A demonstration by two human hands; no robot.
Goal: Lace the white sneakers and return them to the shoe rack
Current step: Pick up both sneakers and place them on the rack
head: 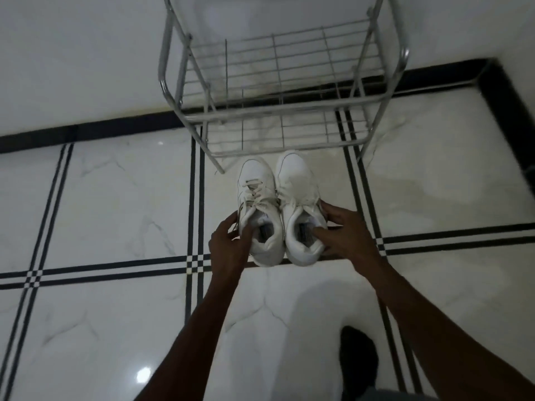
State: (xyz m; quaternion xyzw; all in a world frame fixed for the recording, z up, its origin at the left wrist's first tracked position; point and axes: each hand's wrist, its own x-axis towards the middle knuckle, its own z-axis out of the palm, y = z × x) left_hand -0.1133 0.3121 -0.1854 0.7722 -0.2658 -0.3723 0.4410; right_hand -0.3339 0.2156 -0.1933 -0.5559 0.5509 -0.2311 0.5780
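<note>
Two white sneakers sit side by side at the centre of the frame, toes pointing up toward the shoe rack (pixel 278 105) at the upper middle; the left hand (pixel 228 244) has its grip closed around the left sneaker (pixel 257 198) at the collar; the right hand (pixel 344 233) holds the right sneaker (pixel 298 186) likewise, thumb inside the opening; both are laced, above the tiled floor (pixel 115 198).

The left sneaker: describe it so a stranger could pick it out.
Find the metal shoe rack; two white sneakers sit before it. The left sneaker is under the left hand, and its toe stops short of the right sneaker.
</note>
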